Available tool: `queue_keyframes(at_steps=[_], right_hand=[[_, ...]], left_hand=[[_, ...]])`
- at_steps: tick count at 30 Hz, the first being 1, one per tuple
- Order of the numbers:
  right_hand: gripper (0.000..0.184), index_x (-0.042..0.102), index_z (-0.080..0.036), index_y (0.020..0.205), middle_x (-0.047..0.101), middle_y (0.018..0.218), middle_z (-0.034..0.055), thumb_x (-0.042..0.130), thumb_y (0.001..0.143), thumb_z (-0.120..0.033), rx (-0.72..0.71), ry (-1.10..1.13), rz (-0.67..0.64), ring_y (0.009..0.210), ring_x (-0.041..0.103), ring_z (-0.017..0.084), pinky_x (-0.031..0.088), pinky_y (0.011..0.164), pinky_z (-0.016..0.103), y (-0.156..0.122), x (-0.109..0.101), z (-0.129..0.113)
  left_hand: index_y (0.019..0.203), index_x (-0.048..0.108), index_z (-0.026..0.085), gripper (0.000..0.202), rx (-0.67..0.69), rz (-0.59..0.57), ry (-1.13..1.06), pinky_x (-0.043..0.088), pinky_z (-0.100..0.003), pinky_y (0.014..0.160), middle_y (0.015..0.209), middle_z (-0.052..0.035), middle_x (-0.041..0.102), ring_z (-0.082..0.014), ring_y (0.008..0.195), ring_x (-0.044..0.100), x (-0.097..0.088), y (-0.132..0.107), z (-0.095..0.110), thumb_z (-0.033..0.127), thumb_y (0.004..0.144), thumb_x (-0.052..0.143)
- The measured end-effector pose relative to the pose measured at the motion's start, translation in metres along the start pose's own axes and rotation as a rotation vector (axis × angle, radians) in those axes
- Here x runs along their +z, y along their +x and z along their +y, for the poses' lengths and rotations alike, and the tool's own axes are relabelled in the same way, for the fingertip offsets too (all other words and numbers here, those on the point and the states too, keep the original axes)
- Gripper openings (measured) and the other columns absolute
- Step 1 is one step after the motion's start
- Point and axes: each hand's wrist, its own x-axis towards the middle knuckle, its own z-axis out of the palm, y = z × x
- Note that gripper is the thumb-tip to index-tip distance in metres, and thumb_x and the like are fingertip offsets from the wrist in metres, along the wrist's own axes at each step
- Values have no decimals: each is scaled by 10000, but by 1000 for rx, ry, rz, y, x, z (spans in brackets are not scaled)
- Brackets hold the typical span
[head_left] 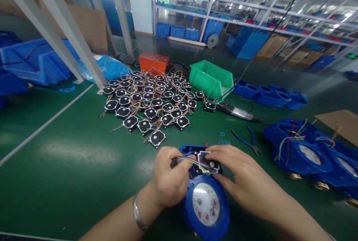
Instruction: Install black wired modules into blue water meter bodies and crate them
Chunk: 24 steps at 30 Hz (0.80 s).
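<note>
A blue water meter with a round white dial lies in front of me, its box-shaped compartment on the far side. My left hand pinches a bundle of thin coloured wires above that compartment. These wires run to a black module with white edging, which sits tilted at the compartment. Around the module curl the fingers of my right hand, thumb on the near side and fingertips on top. The compartment's inside is partly hidden by both hands.
Many similar wired modules are heaped on the green table. Beyond stand a green bin and an orange box. Right are pliers, an electric screwdriver, small blue rings and more blue meters.
</note>
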Motion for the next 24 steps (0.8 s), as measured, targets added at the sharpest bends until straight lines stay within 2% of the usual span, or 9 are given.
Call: queue_keyframes(at_steps=[2, 5, 8, 10, 13, 15, 17, 20, 24], right_hand=[[307, 562, -230, 975, 484, 1053, -45, 579, 694, -107, 2, -5, -12, 981, 443, 82, 388, 870, 243, 2, 2, -1], [280, 571, -245, 969, 490, 1037, -47, 566, 718, -121, -7, -24, -31, 968, 446, 84, 379, 868, 245, 3, 3, -3], [221, 581, -261, 958, 503, 1008, -53, 514, 776, -155, -25, -6, -51, 945, 456, 65, 376, 868, 225, 3, 0, -2], [190, 584, -247, 951, 509, 996, -51, 485, 803, -183, 8, 28, -27, 937, 464, 47, 382, 860, 195, 8, -4, 8], [192, 582, -224, 968, 506, 1010, -35, 467, 815, -229, 227, -51, 27, 938, 473, 54, 393, 866, 192, 28, -5, 44], [232, 564, -222, 1019, 497, 1029, -24, 469, 810, -245, 435, -207, 34, 943, 475, 72, 391, 896, 212, 48, -1, 81], [278, 536, -218, 1074, 472, 1066, -5, 435, 815, -230, 568, -354, 62, 1008, 443, 102, 364, 948, 239, 69, 6, 119], [379, 483, -165, 1147, 432, 1091, 73, 354, 793, -130, 659, -430, 106, 1081, 382, 175, 331, 969, 313, 89, 15, 169], [441, 454, -149, 1171, 436, 1029, 131, 365, 741, -109, 743, -459, 13, 994, 432, 239, 382, 846, 391, 95, 19, 212]], left_hand=[[779, 553, 143, 146, -8, -10, -24, 383, -287, 561, 746, -25, 406, -135, 680, 403, 0, 1, 0, 27, 698, 517], [677, 526, 137, 153, -24, -23, -71, 368, -291, 549, 709, -28, 429, -133, 655, 403, 0, 3, -1, -13, 673, 496], [655, 526, 137, 177, -33, -38, -96, 383, -311, 570, 704, -43, 460, -148, 671, 426, -2, 6, -2, -31, 652, 471], [660, 533, 143, 180, -46, -49, -112, 398, -333, 601, 704, -48, 483, -159, 686, 447, -2, 9, -3, -23, 653, 466], [653, 512, 160, 186, -88, -69, -164, 411, -364, 670, 689, -33, 516, -151, 677, 476, -3, 13, -2, -13, 666, 443], [661, 475, 171, 184, -152, -81, -200, 411, -374, 726, 677, -14, 535, -139, 667, 493, -4, 16, 0, -7, 671, 428], [697, 451, 179, 167, -249, -130, -230, 413, -365, 743, 690, -5, 547, -140, 691, 508, -7, 21, 3, 16, 670, 433], [752, 469, 183, 129, -396, -308, -240, 427, -336, 698, 757, -19, 560, -159, 753, 513, -12, 36, 7, 82, 671, 456], [826, 542, 198, 142, -478, -652, -185, 427, -343, 758, 859, -17, 589, -174, 836, 527, -11, 64, 3, 187, 693, 495]])
